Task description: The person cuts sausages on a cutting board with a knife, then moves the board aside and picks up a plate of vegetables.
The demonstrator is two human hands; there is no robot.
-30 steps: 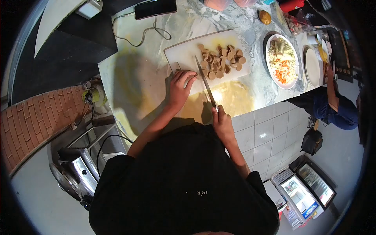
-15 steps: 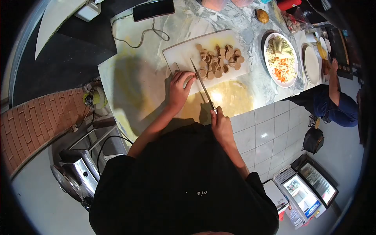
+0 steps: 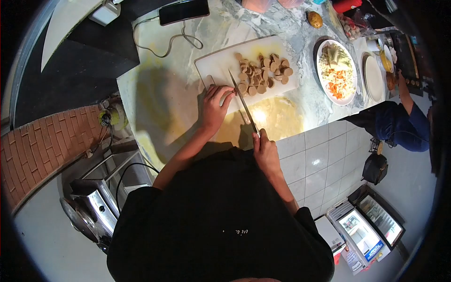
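My right hand [image 3: 265,150] grips the knife [image 3: 242,98]. My left hand [image 3: 215,105] curls on the board [image 3: 218,63] beside the blade; I cannot tell what it pins. Slices [image 3: 263,73] lie just beyond. I'd cut straight down, slowly.

I am wearing a black T-shirt [image 3: 221,202], plain and loose, and it is filling most of the lower view. The cloth is looking matt and even in colour, and it is lying in broad soft folds. It is carrying one small white mark [image 3: 242,231] (too small for me to read). Its short sleeves are ending above my elbows: the left sleeve [image 3: 134,202] is spreading wide, and the right sleeve [image 3: 307,221] is bunching a little at its hem. Below them my left forearm [image 3: 185,150] and right forearm [image 3: 282,181] are going bare, as are my left hand [image 3: 216,105] and right hand [image 3: 265,151].
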